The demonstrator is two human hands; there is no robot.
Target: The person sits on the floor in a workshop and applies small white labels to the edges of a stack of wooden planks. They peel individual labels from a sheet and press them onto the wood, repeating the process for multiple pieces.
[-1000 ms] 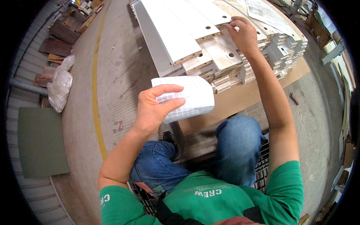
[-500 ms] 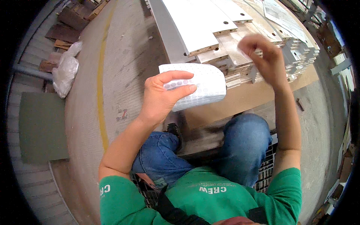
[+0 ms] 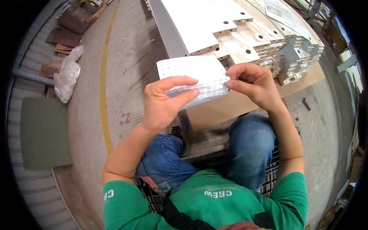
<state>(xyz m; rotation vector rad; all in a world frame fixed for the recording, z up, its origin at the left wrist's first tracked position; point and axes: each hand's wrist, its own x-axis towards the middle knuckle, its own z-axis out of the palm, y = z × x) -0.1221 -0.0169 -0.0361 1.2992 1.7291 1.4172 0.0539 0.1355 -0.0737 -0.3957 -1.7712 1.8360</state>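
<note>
A curved white sheet of round stickers (image 3: 191, 68) is held up in front of me, with rows of small dots on it. My left hand (image 3: 163, 101) pinches its lower left part between thumb and fingers. At the sheet's right edge my right hand (image 3: 255, 84) is closed, thumb and index finger pressed together at the corner. Whether a single sticker sits between those fingertips is too small to tell. Just beyond the sheet lies a stack of white boards (image 3: 191, 25), with dark round spots near several board ends.
Brown cardboard (image 3: 214, 111) lies under the stack. A printed paper (image 3: 287, 15) rests on the boards at the far right. On the left are a yellow floor line (image 3: 102, 88), a clear plastic bag (image 3: 68, 78) and a green panel (image 3: 44, 132). My knees are close below my hands.
My right hand has come back from over the boards to the right edge of the sticker sheet. The left hand still holds the sheet, which has shifted slightly left and tilted.
</note>
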